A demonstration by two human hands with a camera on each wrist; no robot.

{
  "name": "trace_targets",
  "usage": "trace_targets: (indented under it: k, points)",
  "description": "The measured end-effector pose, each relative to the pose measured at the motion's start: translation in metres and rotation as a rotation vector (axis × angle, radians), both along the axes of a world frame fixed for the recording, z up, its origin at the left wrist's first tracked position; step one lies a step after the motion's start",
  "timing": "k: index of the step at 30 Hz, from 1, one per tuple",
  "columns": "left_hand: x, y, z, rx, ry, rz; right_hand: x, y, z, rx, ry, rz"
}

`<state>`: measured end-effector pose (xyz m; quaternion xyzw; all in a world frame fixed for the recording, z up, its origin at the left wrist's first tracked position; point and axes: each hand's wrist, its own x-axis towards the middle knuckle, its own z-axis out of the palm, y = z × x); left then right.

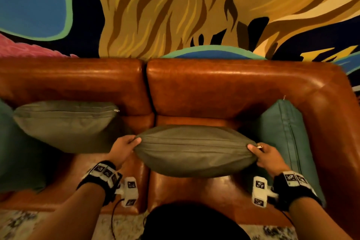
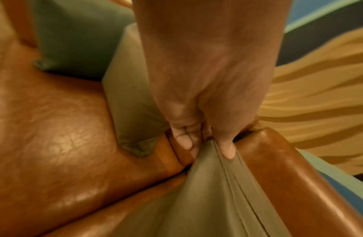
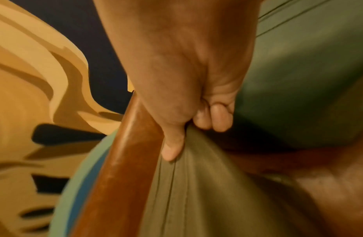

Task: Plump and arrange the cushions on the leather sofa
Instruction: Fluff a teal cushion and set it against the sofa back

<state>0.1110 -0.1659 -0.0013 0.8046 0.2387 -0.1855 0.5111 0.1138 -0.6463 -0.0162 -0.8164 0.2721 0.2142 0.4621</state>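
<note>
Olive-green cushion point(image 1: 195, 151) held edge-up over the right seat of the brown leather sofa point(image 1: 229, 91), seam and zip line facing the camera. Left hand point(image 1: 124, 147) pinches its left corner, thumb on top, fingers curled under; right hand point(image 1: 267, 155) grips the right corner the same way. Whether its lower edge touches the seat cannot be told.

Around it: a second olive cushion point(image 1: 66, 122) leans on the backrest over the left seat, apart from the held one. A teal cushion point(image 1: 286, 132) stands against the right armrest, just beside the right hand. Another teal cushion point(image 1: 11, 142) at the far left is cut off by the frame edge. Painted mural point(image 1: 175, 9) fills the wall behind the sofa. Patterned rug point(image 1: 21, 224) along the bottom edge, partly hidden by the forearms.

Wrist views blurred; thumbs legible, fingertips partly buried in fabric.
</note>
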Motion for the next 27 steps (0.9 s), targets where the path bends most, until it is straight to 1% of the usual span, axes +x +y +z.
trace_targets:
  k: [1, 3, 4, 5, 6, 7, 8, 9, 11, 12, 13, 14, 15, 17, 18, 20, 22, 25, 26, 27]
  points:
    - [-0.002, -0.004, -0.010, -0.005, 0.004, 0.033, -0.002, 0.001, -0.007, -0.041, 0.018, -0.013]
    - [-0.009, -0.009, -0.025, -0.023, 0.003, 0.093, -0.005, 0.010, -0.012, -0.335, 0.034, -0.007]
    - [-0.010, -0.011, -0.029, -0.069, 0.001, 0.149, -0.003, 0.023, -0.011, -0.503, -0.025, -0.048]
    - [-0.011, -0.013, -0.036, -0.142, 0.007, 0.190, -0.001, 0.043, -0.008, -0.626, -0.141, -0.076]
    - [-0.013, -0.014, -0.042, -0.210, 0.031, 0.221, 0.003, 0.071, -0.001, -0.673, -0.295, -0.039]
    - [-0.013, -0.012, -0.048, -0.256, 0.038, 0.236, 0.005, 0.103, 0.002, -0.640, -0.445, 0.062]
    - [-0.013, -0.013, -0.053, -0.260, 0.026, 0.231, 0.005, 0.139, 0.003, -0.559, -0.539, 0.199]
    - [-0.013, -0.014, -0.053, -0.231, 0.007, 0.207, 0.002, 0.177, 0.004, -0.476, -0.588, 0.355]
    - [-0.011, -0.022, -0.045, -0.171, -0.013, 0.205, -0.008, 0.249, -0.001, -0.382, -0.618, 0.716]
    - [-0.010, -0.028, -0.041, -0.177, -0.026, 0.215, -0.012, 0.276, -0.005, -0.352, -0.615, 0.877]
    - [-0.009, -0.030, -0.040, -0.198, -0.014, 0.212, -0.017, 0.296, -0.015, -0.342, -0.608, 1.005]
    - [-0.009, -0.036, -0.037, -0.237, 0.006, 0.231, -0.017, 0.303, -0.025, -0.369, -0.605, 1.089]
    - [-0.010, -0.036, -0.038, -0.300, 0.037, 0.263, -0.015, 0.302, -0.038, -0.427, -0.611, 1.135]
    - [-0.012, -0.028, -0.041, -0.428, 0.095, 0.367, -0.007, 0.277, -0.062, -0.568, -0.576, 1.158]
    - [-0.014, -0.023, -0.045, -0.463, 0.126, 0.405, -0.004, 0.255, -0.071, -0.626, -0.523, 1.158]
    - [-0.017, -0.008, -0.053, -0.474, 0.163, 0.459, 0.004, 0.203, -0.083, -0.715, -0.471, 1.089]
    - [-0.019, -0.005, -0.053, -0.509, 0.181, 0.478, 0.008, 0.150, -0.084, -0.762, -0.389, 0.992]
    - [-0.014, -0.014, -0.049, -0.516, 0.195, 0.443, 0.007, 0.091, -0.078, -0.806, -0.257, 0.805]
    - [-0.010, -0.017, -0.047, -0.505, 0.188, 0.431, 0.004, 0.077, -0.076, -0.824, -0.201, 0.681]
    - [-0.007, -0.020, -0.045, -0.503, 0.175, 0.439, 0.000, 0.068, -0.075, -0.832, -0.145, 0.511]
